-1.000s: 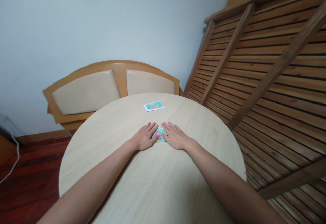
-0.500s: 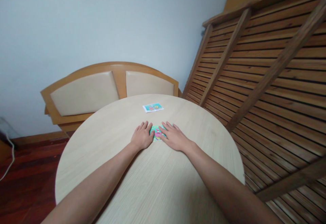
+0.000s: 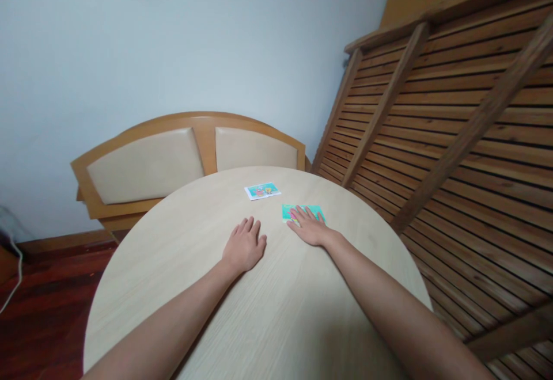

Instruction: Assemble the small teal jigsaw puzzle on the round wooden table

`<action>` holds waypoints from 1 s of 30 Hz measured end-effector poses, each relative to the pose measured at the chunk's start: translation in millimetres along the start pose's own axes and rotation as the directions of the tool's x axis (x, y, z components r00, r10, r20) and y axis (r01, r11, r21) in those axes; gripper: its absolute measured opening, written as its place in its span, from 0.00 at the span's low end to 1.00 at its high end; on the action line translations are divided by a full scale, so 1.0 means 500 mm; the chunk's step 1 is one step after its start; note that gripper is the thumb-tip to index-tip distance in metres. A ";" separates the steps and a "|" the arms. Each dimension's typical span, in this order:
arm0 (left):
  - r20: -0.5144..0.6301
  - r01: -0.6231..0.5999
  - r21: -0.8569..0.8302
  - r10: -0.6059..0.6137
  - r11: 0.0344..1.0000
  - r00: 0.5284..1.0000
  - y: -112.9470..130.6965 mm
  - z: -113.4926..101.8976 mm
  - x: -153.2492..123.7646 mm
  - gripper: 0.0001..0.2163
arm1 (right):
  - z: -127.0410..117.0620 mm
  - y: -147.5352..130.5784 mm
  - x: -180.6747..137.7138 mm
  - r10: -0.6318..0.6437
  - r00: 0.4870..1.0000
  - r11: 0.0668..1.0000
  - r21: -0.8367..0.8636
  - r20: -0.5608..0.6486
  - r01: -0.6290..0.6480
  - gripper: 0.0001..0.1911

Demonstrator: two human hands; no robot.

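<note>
My right hand [image 3: 309, 227] lies flat with fingers stretched out on a green cartoon picture card [image 3: 314, 211], covering much of its pink figure. My left hand [image 3: 245, 244] rests palm down on the round pale wooden table [image 3: 207, 316], fingers extended, with nothing in it. Beyond both hands lies a second cartoon picture card [image 3: 262, 190], blue-green with a white border, showing a pink and a yellow figure. It is apart from the green card and touched by neither hand.
Behind the table stands a wooden headboard [image 3: 207, 144] with cream padded panels against a pale wall [image 3: 194, 34]. A large slatted wooden frame [image 3: 432, 132] leans along the right side. At the left, a white cable [image 3: 19, 270] hangs over the dark red wooden floor [image 3: 52, 305].
The green card has slid right and slightly away under my right hand. My left hand has come off the card and stays on the table. The view has tilted slightly.
</note>
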State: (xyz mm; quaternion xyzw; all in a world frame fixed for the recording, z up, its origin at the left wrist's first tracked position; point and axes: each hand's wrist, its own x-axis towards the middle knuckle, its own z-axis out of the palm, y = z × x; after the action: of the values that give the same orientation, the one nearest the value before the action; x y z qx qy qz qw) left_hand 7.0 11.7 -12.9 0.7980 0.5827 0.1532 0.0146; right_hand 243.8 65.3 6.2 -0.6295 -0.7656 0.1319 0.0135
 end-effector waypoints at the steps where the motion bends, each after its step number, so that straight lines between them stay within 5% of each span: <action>1: 0.016 0.012 0.002 -0.012 1.000 1.000 0.001 -0.006 0.004 0.24 | -0.006 0.010 0.024 0.009 1.000 1.000 -0.007 -0.005 -0.009 0.41; 15: 0.084 0.087 0.034 -0.090 0.996 0.992 -0.026 -0.017 0.101 0.26 | -0.050 0.084 0.363 0.007 0.990 0.999 -0.037 -0.138 -0.012 0.42; 23: 0.097 0.091 0.031 -0.093 0.995 0.991 -0.023 -0.026 0.092 0.26 | -0.040 0.068 0.326 -0.071 0.920 0.996 -0.076 -0.385 0.045 0.31; 30: 0.098 0.088 0.017 -0.089 0.996 0.991 -0.013 -0.034 0.079 0.27 | -0.038 0.070 0.304 -0.013 0.979 0.998 -0.061 -0.203 0.001 0.36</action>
State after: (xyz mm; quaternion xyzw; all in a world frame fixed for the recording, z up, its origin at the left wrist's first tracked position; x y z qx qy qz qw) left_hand 7.3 48.3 11.2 0.7781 0.6170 0.1089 0.0452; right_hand 249.5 221.8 -5.2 -0.6370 -0.7661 0.0437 0.0729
